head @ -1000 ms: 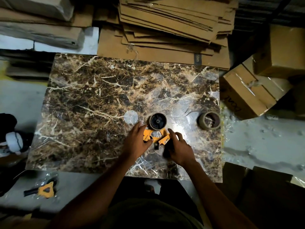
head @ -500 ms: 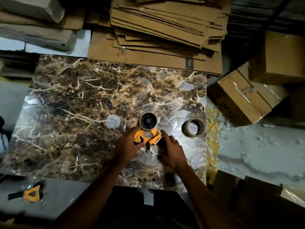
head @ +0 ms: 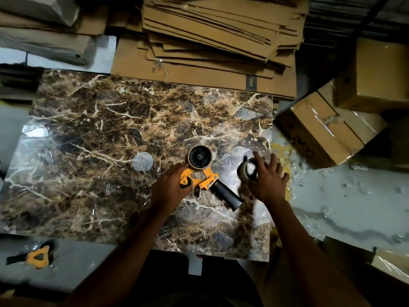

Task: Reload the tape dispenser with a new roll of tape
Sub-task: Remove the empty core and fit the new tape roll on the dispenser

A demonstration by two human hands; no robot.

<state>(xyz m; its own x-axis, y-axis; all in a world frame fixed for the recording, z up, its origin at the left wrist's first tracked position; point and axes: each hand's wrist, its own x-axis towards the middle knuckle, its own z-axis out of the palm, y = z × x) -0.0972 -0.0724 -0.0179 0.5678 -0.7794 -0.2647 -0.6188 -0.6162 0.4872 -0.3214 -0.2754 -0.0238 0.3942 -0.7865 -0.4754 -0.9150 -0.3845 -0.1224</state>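
A person leans over a marble-patterned tabletop (head: 93, 134) with both bare hands at work on an orange tape dispenser (head: 202, 173) lying on its side near the table's right half. The left hand (head: 170, 189) presses down on the dispenser's orange frame, fingers curled together over its front end beside the black roller, while the black spool hub (head: 200, 156), ringed by a thin brown core, points away from the person and the black handle (head: 228, 194) angles toward the lower right, lying free on the surface. Just to the right of the handle, the right hand (head: 266, 178) comes down over a roll of tape (head: 247, 171) that rests on the tabletop near its right edge; the fingers are spread apart over the roll, blurred by motion, and whether they have closed on it cannot be told. A pale round disc (head: 143, 161) lies on the table to the left of the dispenser. Flattened cardboard sheets (head: 210, 36) are stacked beyond the table's far edge, taped cartons (head: 321, 134) sit to the right, and a second orange dispenser (head: 37, 258) lies on the floor at lower left.
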